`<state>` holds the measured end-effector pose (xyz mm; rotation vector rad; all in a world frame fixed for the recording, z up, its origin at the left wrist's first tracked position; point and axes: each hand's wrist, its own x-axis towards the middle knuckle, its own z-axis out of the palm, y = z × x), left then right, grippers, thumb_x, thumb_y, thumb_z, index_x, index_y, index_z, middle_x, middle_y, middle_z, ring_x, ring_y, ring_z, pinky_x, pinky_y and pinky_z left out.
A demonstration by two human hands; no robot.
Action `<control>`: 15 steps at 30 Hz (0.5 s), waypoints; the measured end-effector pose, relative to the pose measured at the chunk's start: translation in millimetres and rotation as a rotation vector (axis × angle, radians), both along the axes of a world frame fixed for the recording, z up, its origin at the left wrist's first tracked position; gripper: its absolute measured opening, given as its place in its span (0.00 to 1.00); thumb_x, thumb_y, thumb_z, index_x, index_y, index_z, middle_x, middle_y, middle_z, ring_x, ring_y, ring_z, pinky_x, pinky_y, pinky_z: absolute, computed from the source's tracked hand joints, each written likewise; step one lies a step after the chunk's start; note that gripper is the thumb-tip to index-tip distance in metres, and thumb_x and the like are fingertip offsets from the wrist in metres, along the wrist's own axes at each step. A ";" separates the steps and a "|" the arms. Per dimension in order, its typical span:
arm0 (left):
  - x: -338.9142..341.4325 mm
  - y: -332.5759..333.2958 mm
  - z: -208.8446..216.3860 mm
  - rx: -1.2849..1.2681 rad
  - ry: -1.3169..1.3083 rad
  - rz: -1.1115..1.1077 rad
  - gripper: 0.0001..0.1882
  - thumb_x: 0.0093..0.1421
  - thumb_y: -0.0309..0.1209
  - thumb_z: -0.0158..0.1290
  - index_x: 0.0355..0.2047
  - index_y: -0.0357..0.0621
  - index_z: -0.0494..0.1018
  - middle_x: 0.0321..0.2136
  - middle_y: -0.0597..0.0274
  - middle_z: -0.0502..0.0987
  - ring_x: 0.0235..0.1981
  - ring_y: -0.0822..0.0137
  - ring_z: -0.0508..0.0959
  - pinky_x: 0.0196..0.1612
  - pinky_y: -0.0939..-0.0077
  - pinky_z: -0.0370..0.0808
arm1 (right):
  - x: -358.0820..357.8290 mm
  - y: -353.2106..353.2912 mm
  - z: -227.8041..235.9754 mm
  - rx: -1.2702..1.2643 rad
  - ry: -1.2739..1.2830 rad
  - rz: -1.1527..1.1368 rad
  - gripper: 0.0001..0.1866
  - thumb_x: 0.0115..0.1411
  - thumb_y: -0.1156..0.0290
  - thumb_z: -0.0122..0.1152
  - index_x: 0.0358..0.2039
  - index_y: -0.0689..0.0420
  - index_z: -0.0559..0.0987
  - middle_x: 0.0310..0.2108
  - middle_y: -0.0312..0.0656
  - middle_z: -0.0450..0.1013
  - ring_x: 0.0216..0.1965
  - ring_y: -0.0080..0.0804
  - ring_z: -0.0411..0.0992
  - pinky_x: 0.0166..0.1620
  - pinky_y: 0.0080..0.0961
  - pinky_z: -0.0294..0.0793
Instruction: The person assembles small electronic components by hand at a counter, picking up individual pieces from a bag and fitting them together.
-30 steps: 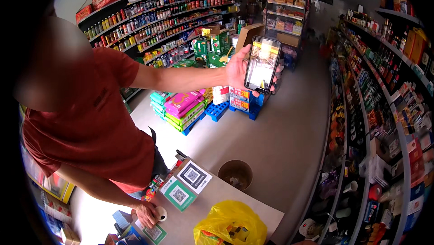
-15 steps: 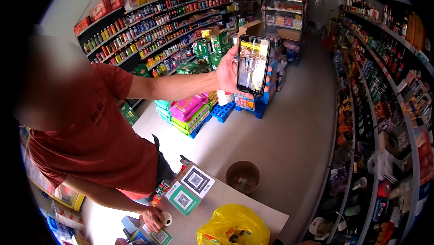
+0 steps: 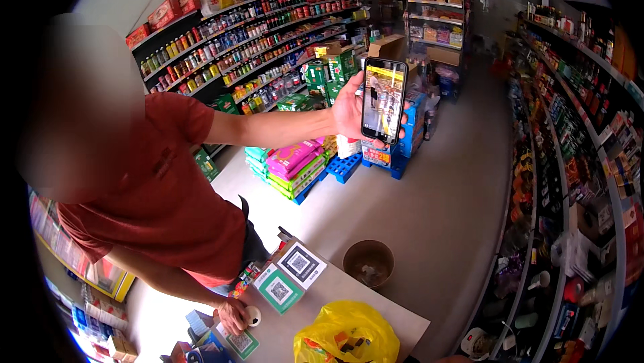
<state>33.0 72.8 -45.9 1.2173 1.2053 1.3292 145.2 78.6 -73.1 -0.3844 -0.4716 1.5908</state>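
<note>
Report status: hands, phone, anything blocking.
Own hands out of view. Red-shirted person's hand holds black rectangular phone up. Their other hand rests by small white roll.

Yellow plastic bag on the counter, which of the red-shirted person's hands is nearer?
Right hand, on the counter left of the bag; left hand holds a black smartphone aloft.

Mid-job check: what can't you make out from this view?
Head view:
- Phone screen in the other person's raised hand: image too small.
- Yellow bag on the counter: cut by the lower edge, contents unclear.
- Wearer's own hands: outside the frame.
- Round bin beside the counter: inside too dim.
</note>
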 end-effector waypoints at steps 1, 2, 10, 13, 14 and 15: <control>-0.1 -1.3 0.3 -0.004 -0.013 0.003 0.08 0.49 0.20 0.55 0.28 0.42 0.68 0.29 0.61 0.73 0.31 0.70 0.72 0.37 0.78 0.69 | 0.5 -0.9 -1.1 0.038 -0.025 -0.017 0.10 0.53 0.78 0.57 0.36 0.59 0.69 0.30 0.33 0.67 0.32 0.18 0.66 0.36 0.16 0.66; -0.1 -2.4 0.3 -0.008 -0.026 0.006 0.08 0.50 0.20 0.55 0.28 0.41 0.68 0.29 0.61 0.73 0.32 0.69 0.72 0.38 0.77 0.70 | 0.5 -2.3 -0.9 0.077 -0.051 -0.034 0.10 0.53 0.79 0.57 0.36 0.58 0.69 0.29 0.33 0.67 0.32 0.18 0.65 0.36 0.15 0.65; 2.3 -13.2 12.8 0.068 -0.203 -0.055 0.09 0.51 0.17 0.53 0.31 0.40 0.68 0.34 0.56 0.73 0.37 0.66 0.71 0.43 0.73 0.69 | 3.6 -15.1 15.7 0.087 -0.179 -0.034 0.10 0.53 0.75 0.58 0.36 0.55 0.68 0.28 0.30 0.65 0.31 0.16 0.63 0.35 0.14 0.63; -3.7 -18.7 12.6 0.042 -0.216 -0.040 0.09 0.51 0.16 0.52 0.31 0.41 0.67 0.33 0.57 0.72 0.37 0.65 0.71 0.44 0.71 0.68 | -16.2 -11.9 24.4 0.253 -0.475 -0.431 0.10 0.53 0.74 0.59 0.35 0.55 0.69 0.27 0.28 0.64 0.30 0.14 0.63 0.32 0.13 0.63; -5.6 -17.9 16.9 0.035 -0.229 -0.031 0.09 0.51 0.16 0.51 0.30 0.41 0.67 0.32 0.58 0.72 0.37 0.65 0.71 0.43 0.71 0.68 | -4.6 -14.3 31.7 0.262 -0.480 -0.422 0.10 0.53 0.74 0.59 0.35 0.55 0.69 0.27 0.28 0.64 0.30 0.14 0.63 0.32 0.13 0.63; -4.9 -16.7 21.8 0.028 -0.244 -0.022 0.09 0.51 0.16 0.51 0.29 0.42 0.66 0.31 0.58 0.72 0.37 0.65 0.71 0.42 0.71 0.68 | 26.5 -15.5 45.9 0.259 -0.698 -0.266 0.09 0.52 0.75 0.59 0.34 0.56 0.71 0.25 0.29 0.65 0.28 0.15 0.64 0.31 0.14 0.64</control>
